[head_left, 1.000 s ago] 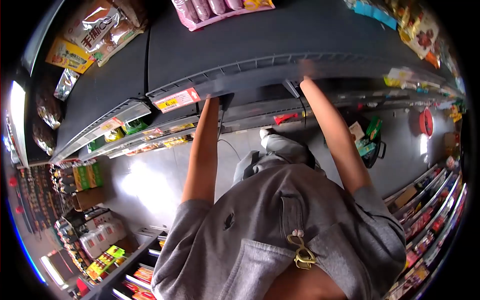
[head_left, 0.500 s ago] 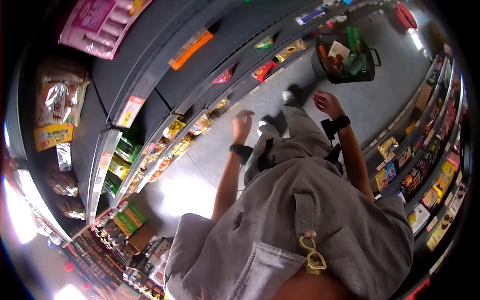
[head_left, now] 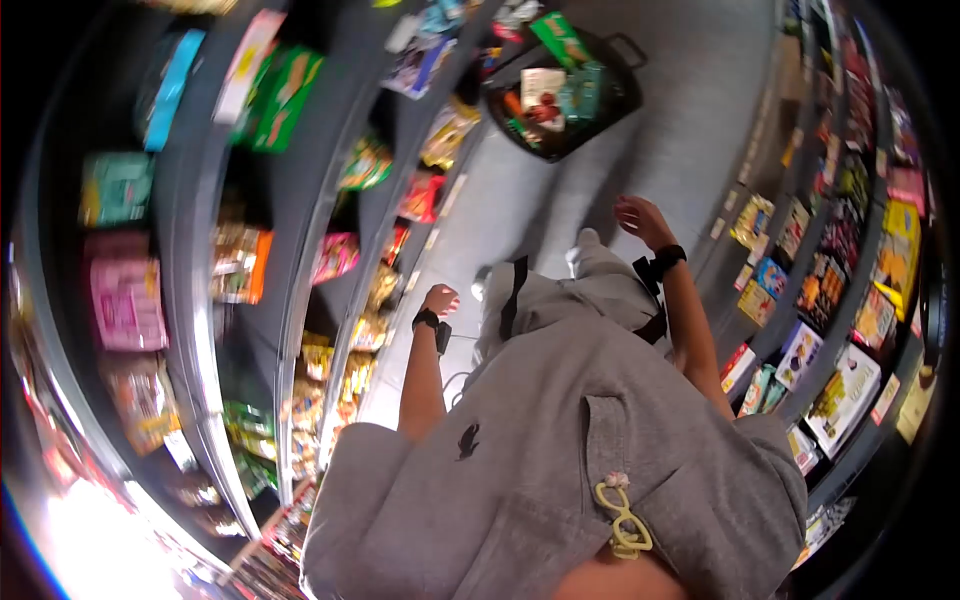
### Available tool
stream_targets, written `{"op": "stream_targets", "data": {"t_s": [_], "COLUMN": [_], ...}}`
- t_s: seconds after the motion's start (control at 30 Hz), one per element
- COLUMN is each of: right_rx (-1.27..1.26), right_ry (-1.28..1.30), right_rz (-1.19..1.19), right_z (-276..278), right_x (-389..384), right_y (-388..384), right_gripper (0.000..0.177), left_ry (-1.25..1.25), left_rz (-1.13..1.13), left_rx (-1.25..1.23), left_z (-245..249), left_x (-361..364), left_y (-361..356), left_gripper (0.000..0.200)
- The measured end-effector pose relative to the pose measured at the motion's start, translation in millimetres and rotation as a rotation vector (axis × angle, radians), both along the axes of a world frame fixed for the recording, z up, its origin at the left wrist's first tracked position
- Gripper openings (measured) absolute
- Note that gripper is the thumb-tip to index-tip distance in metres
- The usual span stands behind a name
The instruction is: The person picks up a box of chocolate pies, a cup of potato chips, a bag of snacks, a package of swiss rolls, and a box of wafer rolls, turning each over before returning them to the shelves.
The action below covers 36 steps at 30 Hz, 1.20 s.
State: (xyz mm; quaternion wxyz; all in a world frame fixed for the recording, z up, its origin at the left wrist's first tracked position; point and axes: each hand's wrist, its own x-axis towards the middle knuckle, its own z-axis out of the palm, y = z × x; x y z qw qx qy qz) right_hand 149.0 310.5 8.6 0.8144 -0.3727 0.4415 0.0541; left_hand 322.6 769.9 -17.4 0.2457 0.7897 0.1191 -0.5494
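Observation:
My left hand point(head_left: 440, 299) hangs beside my left hip, its fingers loosely bent and holding nothing. It is nearest the packaged snacks on the left shelves. My right hand point(head_left: 643, 221) is held out in front of my right thigh, empty, with loosely curved fingers. Each wrist carries a dark band. Beyond my feet, a black shopping basket point(head_left: 606, 128) stands on the floor, out of reach of both hands. Inside it lie a green packet point(head_left: 560, 40), a white packet with a reddish picture point(head_left: 542, 98) and a teal packet point(head_left: 580, 92).
Shelves of packaged snacks line the left side, with a pink pack point(head_left: 128, 303) and a green pack point(head_left: 287, 98). More shelves run along the right, holding a white box point(head_left: 845, 398) and several colourful packets. Grey floor point(head_left: 690, 130) lies between them.
My view has turned and moved forward along the aisle. The basket now appears nearer and further left. My left hand has dropped lower in view; both hands stay empty.

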Motion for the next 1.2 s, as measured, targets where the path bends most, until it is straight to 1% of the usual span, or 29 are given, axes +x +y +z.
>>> {"op": "stream_targets", "data": {"t_s": [0.03, 0.1, 0.13, 0.2, 0.27, 0.3, 0.33, 0.4, 0.43, 0.5, 0.53, 0.6, 0.63, 0.67, 0.7, 0.73, 0.77, 0.8, 0.83, 0.87, 0.93, 0.97, 1.0, 1.03, 1.07, 1.1, 1.13, 1.17, 1.2], "right_rx": [-0.006, -0.087, -0.098, -0.123, -0.074, -0.042, -0.013, -0.03, 0.011, 0.064, 0.067, -0.129, -0.127, -0.206, -0.288, -0.283, -0.348, -0.404, -0.485, -0.58, -0.551, -0.605, -0.652, -0.84, -0.562, -0.385, -0.228, -0.227, -0.131], "right_ry": [0.014, 0.047, 0.072, 0.102, 0.09, 0.16, 0.228, 0.277, 0.258, 0.223, 0.239, 0.342, 0.352, 0.314, 0.273, 0.288, 0.229, 0.166, 0.203, 0.227, 0.249, 0.238, 0.234, 0.393, 0.346, 0.366, 0.373, 0.376, 0.303], "right_rz": [-0.043, -0.18, -0.188, -0.127, -0.106, -0.077, -0.05, -0.007, 0.001, -0.037, -0.044, 0.117, 0.124, 0.17, 0.215, 0.22, 0.291, 0.366, 0.442, 0.511, 0.479, 0.504, 0.532, 0.887, 0.728, 0.476, 0.222, 0.235, 0.348], "right_z": [-1.5, -4.0, -3.6, -4.1, -21.6, -31.5, -42.1, -61.6, -68.8, -83.7, -81.9, -83.1, -81.5, -77.8, -83.4, -105.5, -131.0, -154.4, -171.3, -190.2, -240.7, -273.2, -303.6, -308.3, -340.1, -349.0, -356.8, -360.6, -362.7], "right_x": [-6.5, -14.1, -16.6, -17.8, -12.3, -3.6, 6.9, 31.4, 44.9, 72.1, 84.6, 122.4, 143.4, 162.4, 176.9, 184.6, 193.9, 198.1, 206.0, 217.9, 230.4, 235.9, 238.9, 258.0, 260.0, 260.5, 271.6, 281.3, 287.0], "right_y": [-18.0, -57.1, -74.6, -101.5, -126.3, -135.6, -144.8, -163.8, -172.6, -186.9, -191.6, -207.4, -212.8, -215.8, -223.8, -235.5, -245.5, -250.0, -260.1, -274.8, -295.6, -306.2, -313.2, -320.5, -321.0, -307.4, -299.2, -302.2, -305.2], "right_gripper": [0.032, 0.031, 0.031, 0.035, 0.035, 0.032, 0.03, 0.03, 0.032, 0.032, 0.032, 0.029, 0.029, 0.027, 0.025, 0.025, 0.025, 0.025, 0.024, 0.024, 0.025, 0.025, 0.026, 0.032, 0.042, 0.052, 0.061, 0.061, 0.07], "left_ry": [0.014, -0.08, -0.055, -0.445, -0.471, -0.513, -0.496, -0.413, -0.404, -0.185, -0.168, 0.031, 0.086, 0.078, -0.036, -0.149, -0.13, -0.052, 0.001, -0.045, -0.113, -0.244, -0.489, -0.485, -0.473, -0.508, -0.499, -0.544, -0.588], "left_rz": [-0.043, -0.17, -0.177, -0.445, -0.374, -0.327, -0.348, -0.286, -0.272, -0.111, -0.113, -0.214, -0.278, -0.406, -0.295, -0.179, -0.171, 0.208, 0.593, 0.494, 0.429, 0.409, 0.244, 0.258, 0.262, 0.464, 0.456, 0.418, 0.381], "left_rx": [-0.006, -0.154, -0.166, -0.241, -0.305, -0.371, -0.371, -0.358, -0.352, -0.452, -0.451, -0.117, -0.115, -0.146, -0.187, -0.223, -0.215, -0.399, -0.578, -0.314, 0.023, 0.06, 0.154, 0.129, 0.107, -0.02, 0.008, -0.028, -0.061], "left_z": [-3.5, -18.6, -31.5, -54.0, -49.4, -42.2, -35.2, -31.1, -53.2, -89.4, -89.8, -97.0, -111.3, -125.2, -142.3, -163.5, -185.7, -206.3, -222.7, -240.6, -267.4, -285.1, -311.9, -333.2, -353.2, -368.6, -310.3, -321.3, -332.0], "left_x": [5.5, 13.9, 17.0, 21.0, 14.2, 18.0, 20.3, 24.8, 23.5, 27.1, 34.0, 52.1, 65.8, 81.9, 90.3, 92.7, 91.6, 86.3, 92.0, 95.0, 91.2, 88.6, 85.3, 84.2, 84.6, 85.7, 113.9, 116.7, 118.3], "left_y": [-30.5, -90.6, -121.2, -169.7, -220.7, -248.2, -269.8, -307.7, -314.0, -328.0, -341.1, -370.6, -382.8, -399.2, -416.7, -432.6, -446.1, -454.9, -469.1, -488.6, -520.0, -526.9, -528.5, -522.7, -517.2, -520.3, -553.7, -555.7, -553.6], "left_gripper": [0.013, 0.014, 0.014, 0.013, 0.013, 0.013, 0.013, 0.013, 0.013, 0.017, 0.017, 0.018, 0.017, 0.017, 0.017, 0.016, 0.016, 0.019, 0.026, 0.042, 0.047, 0.046, 0.048, 0.049, 0.051, 0.057, 0.076, 0.089, 0.103]}}
